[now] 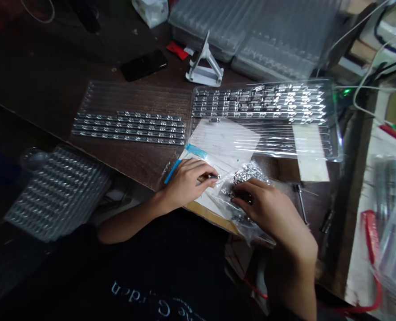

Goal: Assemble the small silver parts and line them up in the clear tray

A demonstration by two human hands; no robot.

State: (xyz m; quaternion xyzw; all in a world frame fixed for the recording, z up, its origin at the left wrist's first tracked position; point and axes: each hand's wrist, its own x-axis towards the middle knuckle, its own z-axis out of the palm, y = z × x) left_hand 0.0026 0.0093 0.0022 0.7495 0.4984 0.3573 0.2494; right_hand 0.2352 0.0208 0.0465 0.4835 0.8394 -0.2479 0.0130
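Between thumb and forefinger, my left hand (191,179) pinches a small metal-shelled connector (213,177), held over white sheets. To its right, my right hand (263,200) reaches into a clear plastic bag (224,203) of small shiny metal parts (249,173). Its fingers are curled down among them, and what they hold, if anything, is hidden. Beyond the hands, a clear ribbed tray (264,138) carries rows of connectors (231,107). A second clear tray (134,96) on the left has connector rows (131,128) along its near half.
A phone (144,65) and a white stand (205,67) are behind the trays. Stacked clear trays (258,31) fill the back. Lower left, a stack of filled trays (57,191) sits below the table edge. A screwdriver-like tool (301,203) lies right of my right hand.
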